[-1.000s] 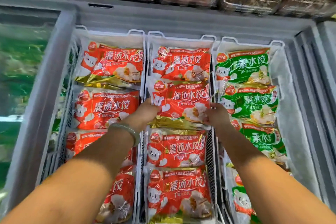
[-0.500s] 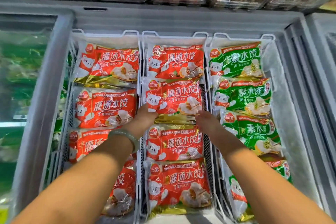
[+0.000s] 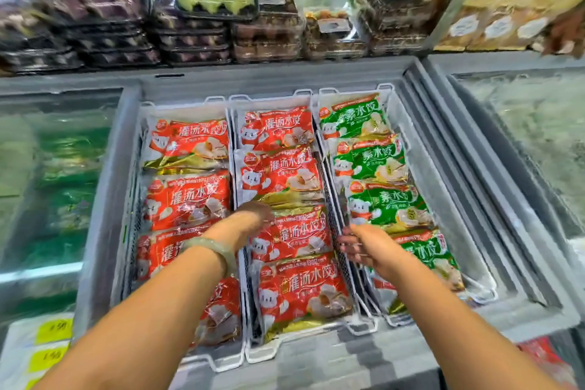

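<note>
1. My left hand rests in the middle basket. It lies on the gold lower edge of the red dumpling bag, second from the back, where that bag overlaps the next red bag. Blur hides my fingers, so I cannot tell whether they grip or only touch.
2. My right hand hovers over the wire divider between the middle basket and the green bags. Its fingers are loosely spread and hold nothing.
3. Risk: the bags overlap like roof tiles. If I tug one by its slick edge, I think its neighbour may slide along and leave the row askew.
4. Risk: my right fingers are just above the wire. A hasty reach could snag them, or catch a bag's film and tear it.
5. Risk: my bracelet hangs near the left basket's bags and might hook a seam.
</note>
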Available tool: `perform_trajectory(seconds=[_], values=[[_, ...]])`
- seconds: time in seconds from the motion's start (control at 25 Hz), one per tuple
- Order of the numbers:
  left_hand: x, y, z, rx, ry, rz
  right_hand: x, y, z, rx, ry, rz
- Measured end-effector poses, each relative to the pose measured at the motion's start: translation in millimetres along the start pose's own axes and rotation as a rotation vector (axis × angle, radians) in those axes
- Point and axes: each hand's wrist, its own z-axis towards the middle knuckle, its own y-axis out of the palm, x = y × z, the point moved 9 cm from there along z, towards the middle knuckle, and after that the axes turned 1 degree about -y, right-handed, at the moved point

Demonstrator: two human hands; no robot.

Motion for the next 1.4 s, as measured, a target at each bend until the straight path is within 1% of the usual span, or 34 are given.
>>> perform_trajectory(seconds=[0.16,0.36,0.56,0.76,0.92,1.04,1.16,1.28,1.4], values=[[6,42,-35,-0.069,0.025,-0.051,38,-44,-42,0.051,-0.014,0.113],[19,103,-72,-0.173,0.099,0.023,87,-110,-93,0.184,-0.021,0.227],[11,184,-96,-0.265,0.116,0.077,147,-178,-138,0.300,-0.043,0.309],[-15,301,-133,-0.337,0.127,0.151,235,-254,-186,0.368,-0.012,0.403],[-45,392,-176,-0.429,0.102,0.272,304,-310,-220,0.405,0.011,0.441],[-66,455,-200,-0.433,0.109,0.316,355,-358,-247,0.438,0.022,0.465],[-89,508,-218,-0.443,0.086,0.399,399,-397,-269,0.456,0.036,0.501],[-105,548,-228,-0.474,0.065,0.455,433,-421,-285,0.499,0.090,0.539],[-111,586,-229,-0.457,0.046,0.515,462,-438,-290,0.517,0.131,0.595]])
